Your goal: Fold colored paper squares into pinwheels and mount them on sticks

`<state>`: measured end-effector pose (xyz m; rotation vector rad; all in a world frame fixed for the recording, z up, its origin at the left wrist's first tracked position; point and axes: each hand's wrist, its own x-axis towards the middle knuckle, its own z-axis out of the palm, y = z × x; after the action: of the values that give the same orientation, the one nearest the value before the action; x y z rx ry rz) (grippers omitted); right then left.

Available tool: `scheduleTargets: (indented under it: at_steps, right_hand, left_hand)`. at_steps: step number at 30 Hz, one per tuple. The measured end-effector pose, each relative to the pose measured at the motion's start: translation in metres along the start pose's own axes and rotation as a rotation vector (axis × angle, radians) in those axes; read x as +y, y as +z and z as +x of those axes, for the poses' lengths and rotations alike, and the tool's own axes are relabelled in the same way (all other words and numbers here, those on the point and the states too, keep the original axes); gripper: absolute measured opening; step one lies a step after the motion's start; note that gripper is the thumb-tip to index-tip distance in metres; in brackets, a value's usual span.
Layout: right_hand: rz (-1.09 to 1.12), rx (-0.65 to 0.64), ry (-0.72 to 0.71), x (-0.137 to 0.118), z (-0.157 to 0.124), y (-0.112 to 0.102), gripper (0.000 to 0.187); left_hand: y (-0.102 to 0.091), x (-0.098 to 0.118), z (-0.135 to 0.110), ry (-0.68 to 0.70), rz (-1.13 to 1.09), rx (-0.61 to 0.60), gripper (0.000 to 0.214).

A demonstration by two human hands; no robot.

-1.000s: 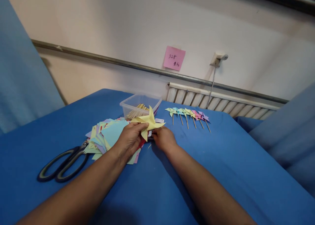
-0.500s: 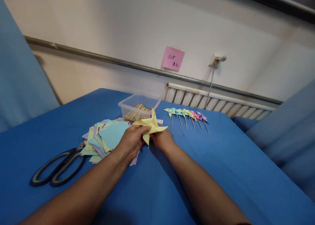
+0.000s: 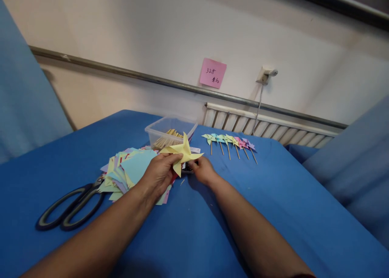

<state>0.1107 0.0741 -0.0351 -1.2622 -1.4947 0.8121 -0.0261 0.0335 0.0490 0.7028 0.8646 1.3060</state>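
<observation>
The person's left hand (image 3: 158,173) pinches a yellow four-bladed paper pinwheel (image 3: 183,153) that partly hides a small dark dish (image 3: 187,171) at its five o'clock. The right hand (image 3: 204,170) reaches there; its fingers' grip cannot be told. From the pinwheel, a clear plastic box (image 3: 154,137) of thin wooden sticks (image 3: 166,142) sits at eleven, pastel paper sheets (image 3: 138,164) at nine, black-handled scissors (image 3: 77,203) at eight.

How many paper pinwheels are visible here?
7: one yellow paper pinwheel in the left hand; six pastel paper pinwheels on thin sticks, in a row right of the clear plastic box.
</observation>
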Motion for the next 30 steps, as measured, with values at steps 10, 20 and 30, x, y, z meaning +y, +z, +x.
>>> scheduleTargets:
  at_steps: [10, 20, 30]
  right_hand:
    - [0.177, -0.084, 0.140, 0.001, 0.000, -0.007, 0.008]
    - [0.123, -0.046, 0.237, 0.004, -0.073, -0.056, 0.004]
    - [0.281, 0.057, 0.110, -0.022, -0.084, -0.083, 0.008]
  left_hand:
    - [0.000, -0.002, -0.002, -0.017, 0.017, -0.032, 0.011]
    - [-0.006, -0.027, 0.002, -0.035, 0.238, -0.023, 0.019]
    - [-0.001, -0.053, -0.005, 0.084, 0.604, -0.047, 0.024]
